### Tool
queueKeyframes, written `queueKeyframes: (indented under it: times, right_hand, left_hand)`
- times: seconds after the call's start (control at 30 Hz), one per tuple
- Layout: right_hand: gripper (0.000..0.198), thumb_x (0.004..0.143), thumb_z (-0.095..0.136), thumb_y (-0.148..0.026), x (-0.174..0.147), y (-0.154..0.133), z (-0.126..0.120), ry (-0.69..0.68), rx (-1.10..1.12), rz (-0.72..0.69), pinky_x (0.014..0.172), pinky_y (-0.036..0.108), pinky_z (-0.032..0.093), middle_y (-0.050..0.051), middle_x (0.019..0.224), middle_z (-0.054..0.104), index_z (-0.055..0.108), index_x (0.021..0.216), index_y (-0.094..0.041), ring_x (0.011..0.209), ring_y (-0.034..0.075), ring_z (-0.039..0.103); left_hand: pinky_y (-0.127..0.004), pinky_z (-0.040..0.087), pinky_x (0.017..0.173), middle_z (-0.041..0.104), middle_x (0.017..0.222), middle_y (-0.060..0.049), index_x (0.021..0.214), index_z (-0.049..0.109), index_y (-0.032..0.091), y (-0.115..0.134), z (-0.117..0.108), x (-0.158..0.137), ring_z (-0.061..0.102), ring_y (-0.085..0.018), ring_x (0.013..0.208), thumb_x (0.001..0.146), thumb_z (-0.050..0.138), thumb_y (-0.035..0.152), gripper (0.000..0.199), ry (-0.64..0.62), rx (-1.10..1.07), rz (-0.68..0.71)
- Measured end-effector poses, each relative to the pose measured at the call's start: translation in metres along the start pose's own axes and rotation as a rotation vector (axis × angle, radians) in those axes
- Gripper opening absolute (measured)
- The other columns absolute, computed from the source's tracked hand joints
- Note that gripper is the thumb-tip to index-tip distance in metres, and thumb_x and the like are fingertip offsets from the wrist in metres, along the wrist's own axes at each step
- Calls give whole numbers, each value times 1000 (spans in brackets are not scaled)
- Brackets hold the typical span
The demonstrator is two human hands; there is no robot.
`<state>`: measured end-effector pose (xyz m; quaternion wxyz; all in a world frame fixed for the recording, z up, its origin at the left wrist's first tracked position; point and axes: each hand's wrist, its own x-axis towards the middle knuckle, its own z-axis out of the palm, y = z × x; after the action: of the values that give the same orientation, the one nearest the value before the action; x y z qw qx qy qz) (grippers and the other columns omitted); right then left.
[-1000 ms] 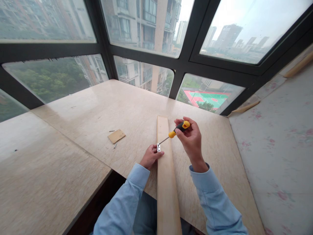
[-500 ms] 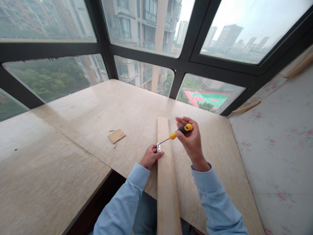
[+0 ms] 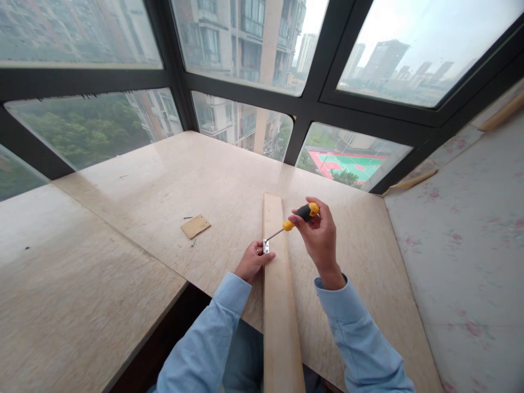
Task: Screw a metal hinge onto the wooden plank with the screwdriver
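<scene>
On the marble surface [image 3: 172, 180] by the window, long wooden board [image 3: 278, 295], left hand [image 3: 251, 262] fingers pinching a small metal hinge [image 3: 266, 246] at its edge, right hand [image 3: 317, 232] fingers wrapped round a yellow-black screwdriver [image 3: 292, 221], tip on the hinge, small wood piece [image 3: 195, 226] and loose screws [image 3: 192, 242] well apart.

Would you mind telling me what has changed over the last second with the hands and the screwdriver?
The right hand has turned the screwdriver handle: its yellow end swung right, then back, while the tip stayed on the small metal hinge. Nothing was taken hold of or let go. The left hand still pins the hinge at the wooden board's left edge; the small wood piece and loose screws have not moved.
</scene>
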<state>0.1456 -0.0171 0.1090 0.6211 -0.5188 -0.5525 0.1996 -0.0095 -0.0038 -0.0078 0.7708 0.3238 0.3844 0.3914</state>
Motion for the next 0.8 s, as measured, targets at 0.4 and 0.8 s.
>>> queueKeyframes:
  times: [0.4,0.8]
  right_hand:
    - [51,73,78,-43,-1,-1,0,59,-94,97,94,44,53,7,111,59,49,111,-24,102,23,64]
    - [45,68,60,-7,2,-18,-2,-41,507,36,94,43,52,3,110,66,54,109,-25,100,19,66]
  left_hand:
    - [-33,54,70,71,80,-5,94,53,15,1,1,-1,68,-18,68,46,94,33,66,1,-15,-9]
    - [-29,52,68,71,76,-3,93,54,14,3,2,-1,66,-15,66,42,96,36,70,4,-19,-2]
